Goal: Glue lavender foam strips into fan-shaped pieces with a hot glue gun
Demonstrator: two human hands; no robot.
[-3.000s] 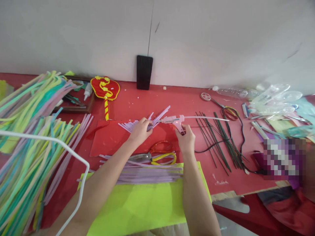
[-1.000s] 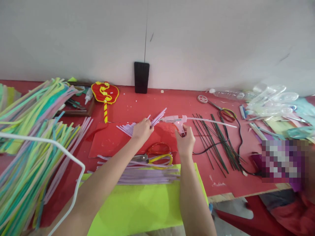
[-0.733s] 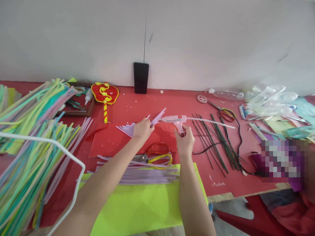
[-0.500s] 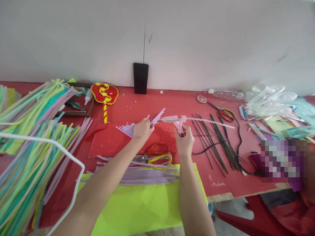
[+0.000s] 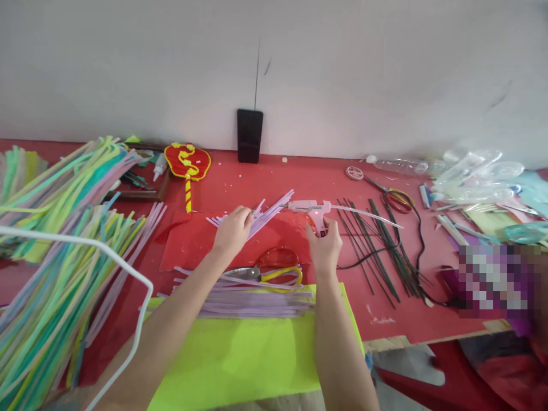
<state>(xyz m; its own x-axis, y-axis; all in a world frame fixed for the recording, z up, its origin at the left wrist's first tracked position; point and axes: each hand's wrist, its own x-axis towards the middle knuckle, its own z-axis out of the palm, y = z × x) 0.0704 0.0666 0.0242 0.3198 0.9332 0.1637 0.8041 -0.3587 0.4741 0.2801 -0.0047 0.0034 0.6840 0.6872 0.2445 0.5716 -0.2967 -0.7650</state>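
Observation:
My left hand (image 5: 231, 231) presses down on a fan of short lilac strips (image 5: 269, 208) lying on a red sheet (image 5: 188, 251), fingers curled over them. My right hand (image 5: 324, 248) grips the handle of a pink glue gun (image 5: 308, 206); its nozzle points left at the tips of the strips. A clear glue stick (image 5: 368, 212) sticks out of the gun's back to the right. Its black cord (image 5: 363, 260) trails off to the right.
Red and yellow scissors (image 5: 274, 271) lie over a bundle of long lilac strips (image 5: 248, 297) and a lime sheet (image 5: 240, 354). Piles of coloured strips (image 5: 55, 240) fill the left. Green wires (image 5: 381, 245) lie right of the gun. A black phone (image 5: 250, 136) leans on the wall.
My left hand has slid slightly left along the lilac strips, baring more of their tips at the nozzle. The glue gun stays in my right hand, nearly still.

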